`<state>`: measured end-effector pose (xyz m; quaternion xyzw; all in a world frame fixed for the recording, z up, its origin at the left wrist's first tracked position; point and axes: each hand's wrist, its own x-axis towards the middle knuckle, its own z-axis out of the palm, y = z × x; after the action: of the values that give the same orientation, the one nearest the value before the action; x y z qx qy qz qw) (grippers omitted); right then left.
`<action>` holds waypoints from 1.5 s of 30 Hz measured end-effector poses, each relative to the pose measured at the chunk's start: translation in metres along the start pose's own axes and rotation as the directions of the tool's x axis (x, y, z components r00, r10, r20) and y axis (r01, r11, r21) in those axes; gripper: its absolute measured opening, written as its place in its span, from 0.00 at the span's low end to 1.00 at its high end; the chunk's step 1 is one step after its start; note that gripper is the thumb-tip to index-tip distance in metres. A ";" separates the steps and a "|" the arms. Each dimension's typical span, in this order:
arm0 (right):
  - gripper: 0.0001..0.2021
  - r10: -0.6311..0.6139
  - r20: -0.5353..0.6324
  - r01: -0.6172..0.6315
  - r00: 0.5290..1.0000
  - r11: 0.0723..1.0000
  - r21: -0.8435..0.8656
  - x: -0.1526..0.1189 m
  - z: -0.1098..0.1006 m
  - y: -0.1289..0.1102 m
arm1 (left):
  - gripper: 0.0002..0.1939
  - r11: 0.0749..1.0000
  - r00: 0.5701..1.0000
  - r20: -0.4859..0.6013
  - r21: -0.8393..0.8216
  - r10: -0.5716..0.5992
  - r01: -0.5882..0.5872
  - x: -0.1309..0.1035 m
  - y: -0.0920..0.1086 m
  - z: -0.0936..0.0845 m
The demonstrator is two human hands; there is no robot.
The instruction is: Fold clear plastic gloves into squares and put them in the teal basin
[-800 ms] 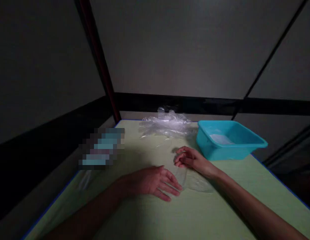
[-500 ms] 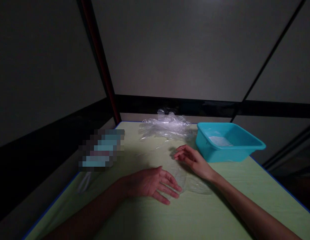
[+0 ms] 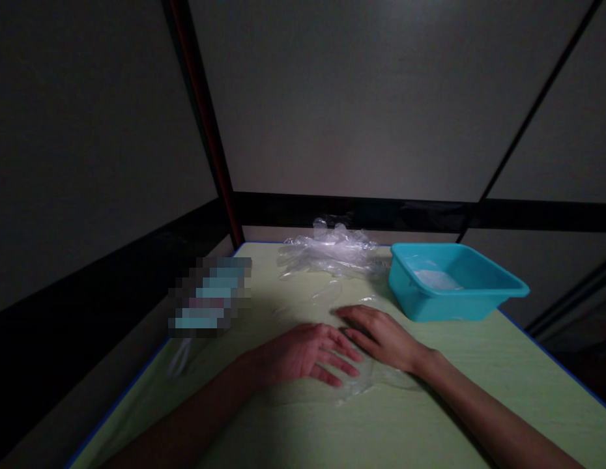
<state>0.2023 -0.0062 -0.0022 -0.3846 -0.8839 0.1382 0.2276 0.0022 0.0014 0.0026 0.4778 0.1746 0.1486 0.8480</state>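
A thin clear plastic glove [image 3: 376, 381] lies spread on the table, its finger shapes pointing toward the back. My right hand [image 3: 384, 335] rests palm down over it, fingers stretched out and touching the film. Just left of it, my left hand [image 3: 310, 355] is turned on its side with its fingers apart, holding nothing. Its fingertips are over the glove's near left part; whether they touch it I cannot tell. Much of the glove's middle is hidden under both hands.
Behind the hands is a crumpled pile of clear plastic gloves [image 3: 332, 251]. A turquoise basin [image 3: 444, 305] with something whitish inside stands at the back right. On the left lies a blurred-out item [image 3: 210, 296] with a white strap [image 3: 179, 358]. The green tabletop [image 3: 381, 430] has blue edges, with walls behind.
My right hand has come down flat onto the glove, its fingers straightening. My left hand has shifted slightly up and to the right. The view has tilted a little.
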 end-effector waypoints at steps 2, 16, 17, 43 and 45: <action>0.13 0.057 -0.066 -0.056 0.996 0.998 0.006 0.004 -0.001 0.001 | 0.13 0.971 0.944 -0.230 0.094 0.236 -0.219 0.000 0.005 -0.011; 0.16 0.378 -0.207 -0.393 0.902 0.919 -0.033 0.084 0.025 0.059 | 0.10 0.805 0.491 -0.641 0.518 0.590 -0.290 -0.012 0.016 -0.055; 0.16 0.390 -0.212 -0.404 0.896 0.914 -0.025 0.084 0.026 0.060 | 0.10 0.798 0.487 -0.637 0.534 0.597 -0.279 -0.010 0.015 -0.055; 0.19 0.239 -0.367 -0.169 0.899 0.962 0.213 0.048 -0.003 0.012 | 0.05 0.619 0.454 -0.513 0.777 0.729 -0.115 -0.004 0.011 -0.056; 0.20 0.185 -0.309 -0.126 0.933 0.971 0.201 0.031 -0.002 0.000 | 0.06 0.585 0.457 -0.484 0.804 0.746 -0.103 -0.003 0.010 -0.051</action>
<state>0.1847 0.0173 0.0089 -0.4494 -0.7848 0.1686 0.3921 -0.0242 0.0440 -0.0127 0.6594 0.4327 0.4959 0.3634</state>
